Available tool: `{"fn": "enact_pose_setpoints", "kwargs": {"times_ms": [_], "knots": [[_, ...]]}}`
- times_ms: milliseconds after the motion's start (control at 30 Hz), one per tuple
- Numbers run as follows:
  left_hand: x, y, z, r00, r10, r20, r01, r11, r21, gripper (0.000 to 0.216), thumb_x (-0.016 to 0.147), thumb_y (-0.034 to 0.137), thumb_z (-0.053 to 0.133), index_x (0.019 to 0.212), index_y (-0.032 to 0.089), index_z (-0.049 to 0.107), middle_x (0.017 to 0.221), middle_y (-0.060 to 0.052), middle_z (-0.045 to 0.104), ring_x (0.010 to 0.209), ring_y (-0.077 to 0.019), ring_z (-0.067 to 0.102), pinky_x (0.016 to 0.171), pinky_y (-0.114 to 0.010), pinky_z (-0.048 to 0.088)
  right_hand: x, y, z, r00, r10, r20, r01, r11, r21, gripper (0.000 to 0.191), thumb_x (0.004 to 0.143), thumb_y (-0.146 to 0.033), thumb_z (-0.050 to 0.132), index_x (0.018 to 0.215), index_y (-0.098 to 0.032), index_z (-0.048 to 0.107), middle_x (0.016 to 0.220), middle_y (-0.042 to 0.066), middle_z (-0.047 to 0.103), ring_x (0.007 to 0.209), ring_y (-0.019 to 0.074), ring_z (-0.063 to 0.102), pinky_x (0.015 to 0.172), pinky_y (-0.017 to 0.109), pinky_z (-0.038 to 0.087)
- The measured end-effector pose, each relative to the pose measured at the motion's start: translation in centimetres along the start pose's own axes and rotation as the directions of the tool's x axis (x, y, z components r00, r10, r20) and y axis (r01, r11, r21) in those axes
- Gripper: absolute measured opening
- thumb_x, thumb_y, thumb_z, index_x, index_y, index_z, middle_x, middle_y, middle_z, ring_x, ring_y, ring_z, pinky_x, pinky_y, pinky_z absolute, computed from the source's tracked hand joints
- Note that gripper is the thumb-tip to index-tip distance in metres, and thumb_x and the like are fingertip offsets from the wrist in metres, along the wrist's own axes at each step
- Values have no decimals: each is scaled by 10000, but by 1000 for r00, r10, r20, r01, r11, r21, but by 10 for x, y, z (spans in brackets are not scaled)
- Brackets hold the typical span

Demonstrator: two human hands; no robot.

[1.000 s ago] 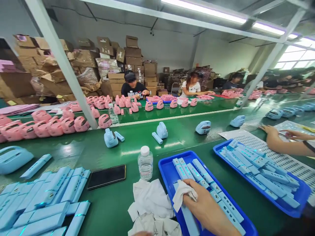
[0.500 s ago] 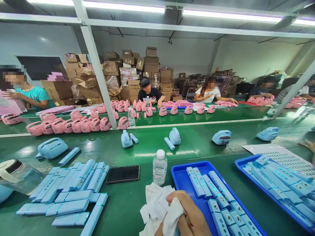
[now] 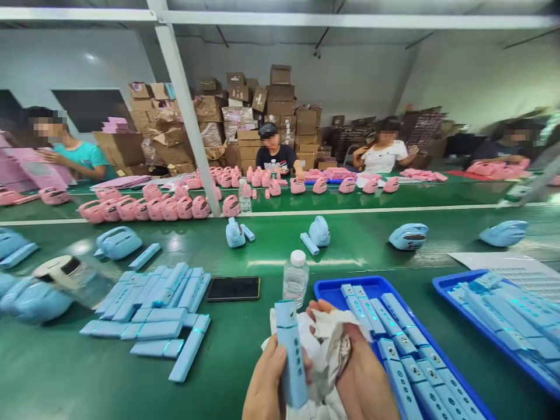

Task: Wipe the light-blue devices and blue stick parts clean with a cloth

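My left hand (image 3: 263, 382) grips a light-blue rectangular stick (image 3: 290, 356) held upright, with a row of small dark buttons and a round mark near its top. Beside it, my right hand (image 3: 365, 376) is cupped round a crumpled white cloth (image 3: 330, 344), whose loose folds reach towards the stick. More white cloth lies beneath both hands. Just right of my right hand stands a blue tray (image 3: 321, 287) with several similar sticks in rows. A pile of the same sticks (image 3: 157, 315) lies to the left on the green table.
A clear bottle with white cap (image 3: 296, 280) stands ahead of my hands, beside a black phone (image 3: 233, 289). Another blue tray (image 3: 441, 283) of sticks is at right. Blue handled units (image 3: 408, 237) stand along the middle; pink ones (image 3: 175, 208) and several co-workers are beyond.
My left hand has come up holding a blue stick upright. My right hand has turned and spread around the white cloth. The view has shifted left and tilted down.
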State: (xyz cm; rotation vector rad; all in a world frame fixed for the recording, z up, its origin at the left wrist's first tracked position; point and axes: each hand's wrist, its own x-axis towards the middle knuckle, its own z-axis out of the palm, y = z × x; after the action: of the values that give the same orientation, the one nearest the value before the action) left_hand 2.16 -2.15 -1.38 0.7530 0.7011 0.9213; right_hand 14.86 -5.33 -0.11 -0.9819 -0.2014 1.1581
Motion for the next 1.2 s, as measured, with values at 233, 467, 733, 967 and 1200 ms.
{"fn": "enact_pose_setpoints", "kwargs": {"times_ms": [233, 467, 733, 967, 1200], "knots": [[1, -5, -3, 978, -16, -208, -17, 988, -156, 580, 686, 528, 948, 1088, 220, 666, 910, -71, 835, 831, -233, 783, 849, -341, 603, -19, 31, -5, 781, -392, 487, 624, 444, -643, 499, 1050, -364, 504, 1548, -391, 504, 1677, -41, 420, 1559, 254, 374, 1297, 425, 343], [1, -3, -12, 980, 80, -182, -95, 992, -79, 630, 715, 439, 943, 1212, 161, 672, 1113, -171, 822, 1072, -314, 760, 951, -405, 598, -13, 19, -22, 892, -226, 392, 451, 505, -736, 436, 984, -438, 567, 1391, -300, 643, 1471, 54, 651, 1340, 287, 615, 1144, 389, 498], [0, 17, -3, 987, 9, -163, -16, 999, -44, 455, 690, 486, 944, 854, 204, 627, 826, -20, 726, 727, -174, 670, 641, -271, 544, -20, -1, -15, 984, -30, 176, 142, 729, -669, 613, 948, -684, 600, 1348, -220, 634, 797, -7, 685, 652, 172, 563, 613, 259, 499], [1, 17, -1, 991, -100, -84, 73, 958, -278, 455, 784, 551, 844, 999, 178, 696, 1014, -120, 800, 868, -249, 739, 784, -398, 634, -19, 0, -16, 994, -67, 91, 97, 919, -383, 515, 883, -611, 699, 1293, -298, 707, 1398, 39, 664, 1288, 309, 588, 953, 305, 558], [2, 3, 5, 986, -81, -149, 63, 990, -123, 572, 675, 549, 933, 1019, 138, 731, 959, -139, 822, 826, -306, 785, 805, -430, 662, -7, 15, -19, 867, -433, 246, 497, 735, -461, 374, 1052, -523, 503, 1313, -335, 692, 1533, 64, 589, 1376, 338, 586, 1076, 477, 564]]}}
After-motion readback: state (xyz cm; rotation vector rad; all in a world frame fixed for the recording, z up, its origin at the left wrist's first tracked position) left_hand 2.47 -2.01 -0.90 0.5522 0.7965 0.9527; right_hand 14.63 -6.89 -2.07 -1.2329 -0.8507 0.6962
